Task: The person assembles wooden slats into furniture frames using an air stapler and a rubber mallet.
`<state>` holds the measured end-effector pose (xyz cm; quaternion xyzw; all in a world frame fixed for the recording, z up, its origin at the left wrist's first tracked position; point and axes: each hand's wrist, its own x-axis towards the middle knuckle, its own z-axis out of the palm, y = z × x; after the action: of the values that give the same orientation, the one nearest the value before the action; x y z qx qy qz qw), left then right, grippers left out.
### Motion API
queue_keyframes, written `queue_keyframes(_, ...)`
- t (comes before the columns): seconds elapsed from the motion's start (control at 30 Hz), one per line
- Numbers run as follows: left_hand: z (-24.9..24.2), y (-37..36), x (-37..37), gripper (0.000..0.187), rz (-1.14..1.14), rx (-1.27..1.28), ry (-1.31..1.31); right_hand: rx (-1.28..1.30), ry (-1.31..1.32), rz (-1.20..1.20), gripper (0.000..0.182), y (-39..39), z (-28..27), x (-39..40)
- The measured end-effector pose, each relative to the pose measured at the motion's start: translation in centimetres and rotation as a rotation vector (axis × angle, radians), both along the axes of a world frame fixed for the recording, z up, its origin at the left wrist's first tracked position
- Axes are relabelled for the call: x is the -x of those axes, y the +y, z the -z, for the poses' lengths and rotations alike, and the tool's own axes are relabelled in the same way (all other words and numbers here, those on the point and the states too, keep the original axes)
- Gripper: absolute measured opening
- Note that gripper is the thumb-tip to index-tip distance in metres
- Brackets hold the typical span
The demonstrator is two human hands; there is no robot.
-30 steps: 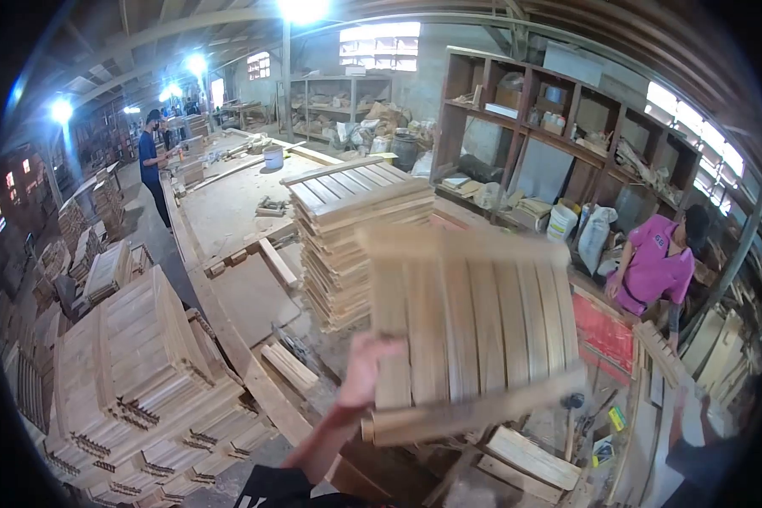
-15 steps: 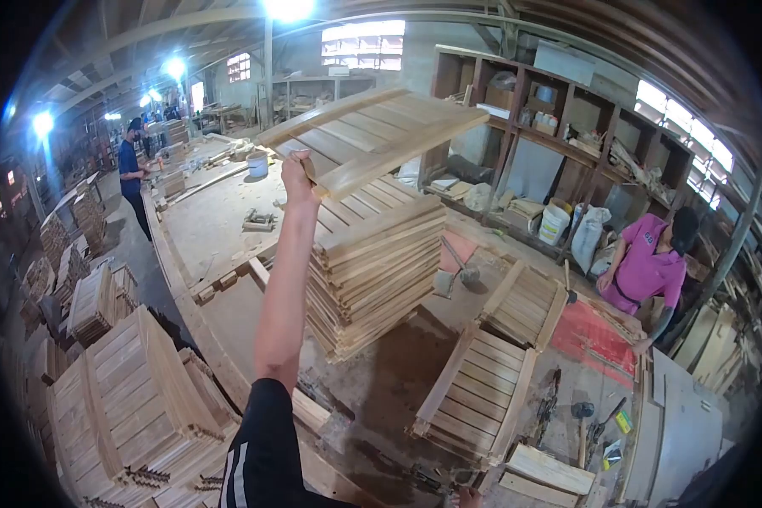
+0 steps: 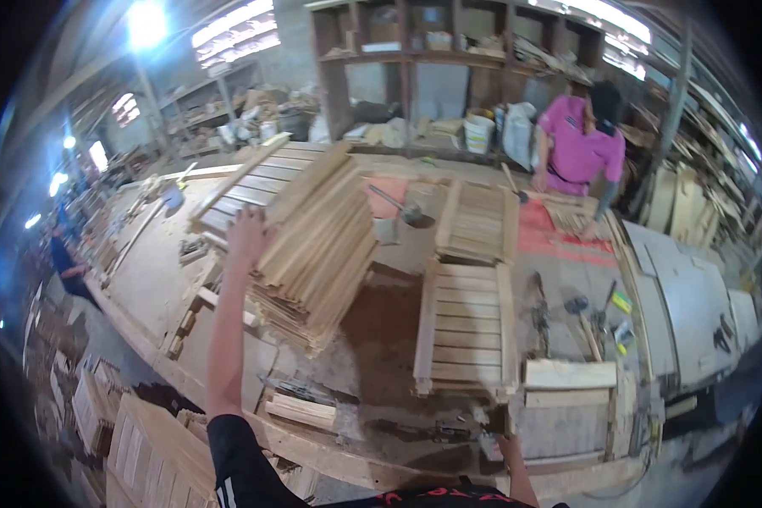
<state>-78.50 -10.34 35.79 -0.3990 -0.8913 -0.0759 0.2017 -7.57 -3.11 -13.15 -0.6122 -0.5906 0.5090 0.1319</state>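
My left hand (image 3: 248, 240) lies on the near edge of the top slatted wooden panel (image 3: 262, 182), its fingers spread over the wood. Under and beside it rises a tall stack of similar panels (image 3: 317, 241), tilted in view. At the bench's near edge, my right hand (image 3: 510, 449) looks closed beside a small dark object (image 3: 499, 419); what it grips, if anything, I cannot make out. Just beyond that hand a slatted panel (image 3: 466, 326) lies flat, with another slatted panel (image 3: 478, 218) behind it.
A hammer (image 3: 582, 322) and metal clamps (image 3: 539, 313) lie on the right. A mallet (image 3: 409, 212) rests beyond the stack. One co-worker in a pink shirt (image 3: 580, 144) leans over a red surface (image 3: 538, 224). More panels (image 3: 157, 453) stand at lower left.
The panel that my left hand held raised is now down on the stack, and that hand has lowered with it. My view has turned right, and more of my right hand shows.
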Motion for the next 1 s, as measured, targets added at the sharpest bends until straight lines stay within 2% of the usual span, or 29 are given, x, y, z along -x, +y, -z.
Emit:
queue_keyframes(0.03,0.5,0.2,0.4,0.058,0.029,0.020,0.080,-0.006,0.041,0.026,0.025,-0.3,-0.7,0.2)
queue_keyframes(0.17,0.1,-0.3,1.7,0.043,0.169,-0.030,0.002,0.002,0.013,0.029,0.024,-1.6,-3.3,0.2)
queue_keyframes(0.23,1.3,-0.7,3.3,0.039,0.274,-0.101,0.134,-0.083,-0.064,0.017,0.026,-0.9,-5.7,0.7)
queue_keyframes(0.27,1.5,-0.8,3.3,0.039,0.274,-0.097,0.147,-0.276,-0.059,0.143,0.028,-0.2,-3.9,1.2)
queue_keyframes(0.3,1.4,-0.9,3.1,0.039,0.274,-0.091,0.160,-0.257,-0.109,0.128,0.030,1.2,-9.5,2.7)
queue_keyframes(0.33,1.2,-0.9,2.8,0.039,0.247,-0.059,0.187,-0.386,-0.109,0.164,0.033,2.7,-12.4,3.9)
queue_keyframes(0.37,1.0,-1.0,2.3,0.038,0.214,-0.032,0.212,-0.399,-0.144,0.220,0.037,4.4,-15.4,5.5)
queue_keyframes(0.4,0.9,-1.2,1.6,0.037,0.178,-0.007,0.238,-0.382,-0.088,0.173,0.042,7.2,-14.6,6.1)
queue_keyframes(0.5,0.8,-1.1,-3.5,0.037,0.112,-0.124,0.548,-0.451,-0.308,0.083,0.053,13.0,-15.7,10.7)
queue_keyframes(0.57,1.6,-0.5,-9.0,0.037,0.214,-0.361,0.640,-0.449,-0.432,-0.036,0.057,15.3,-14.0,13.1)
queue_keyframes(0.63,5.5,-2.0,-16.8,0.034,0.420,-0.527,-0.173,-0.333,-0.389,-0.193,0.057,16.8,-14.8,13.0)
queue_keyframes(0.67,8.3,-2.6,-21.9,0.024,0.417,-0.488,-0.378,-0.282,-0.374,-0.281,0.057,17.6,-15.4,12.9)
queue_keyframes(0.73,17.1,-3.6,-31.0,0.022,0.370,-0.342,-1.045,-0.245,-0.467,-0.329,0.060,18.6,-15.3,12.6)
queue_keyframes(0.77,19.6,-3.2,-36.4,0.027,0.288,-0.247,-1.410,-0.231,-0.509,-0.346,0.062,19.5,-15.5,12.4)
queue_keyframes(0.8,21.4,-2.7,-41.6,0.038,0.176,-0.160,-1.640,-0.297,-0.440,-0.308,0.061,19.1,-16.0,11.6)
queue_keyframes(0.83,25.5,-2.2,-45.1,0.059,0.047,-0.370,-2.297,-0.357,-0.367,-0.264,0.060,17.2,-17.5,10.6)
queue_keyframes(0.87,29.2,-1.4,-47.1,0.064,-0.111,-0.540,-2.471,-0.223,-0.193,-0.108,0.062,14.9,-18.7,9.5)
queue_keyframes(0.93,29.8,0.3,-51.6,0.075,-0.509,-0.868,-2.765,-0.062,0.087,0.062,0.061,8.5,-21.4,7.6)
queue_keyframes(0.97,33.0,0.9,-51.1,0.082,-0.251,-0.991,-2.690,-0.038,0.191,0.071,0.060,5.3,-21.2,6.5)
queue_keyframes(1.0,33.5,0.8,-50.5,0.083,-0.461,-1.001,-2.598,-0.038,0.283,0.064,0.056,2.3,-20.7,5.4)
